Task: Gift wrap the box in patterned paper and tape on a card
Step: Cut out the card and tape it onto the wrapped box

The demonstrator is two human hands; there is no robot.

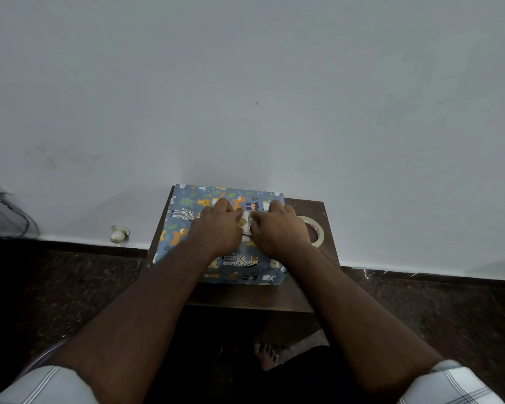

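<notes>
The box [187,205], wrapped in blue paper printed with cartoon animals, lies flat on a small dark wooden table [245,295] against the wall. Both my hands rest on its top, side by side. My left hand [216,228] and my right hand [277,231] press down with fingers pointing away from me. Between them shows a small pale card [247,221], mostly hidden under my thumbs and fingers. Whether tape lies over it is unclear.
A roll of clear tape [318,231] lies on the table just right of the box. A white wall stands right behind. On the dark floor, a small white object [118,233] and cables [9,217] sit at the left. My bare foot [267,355] is under the table.
</notes>
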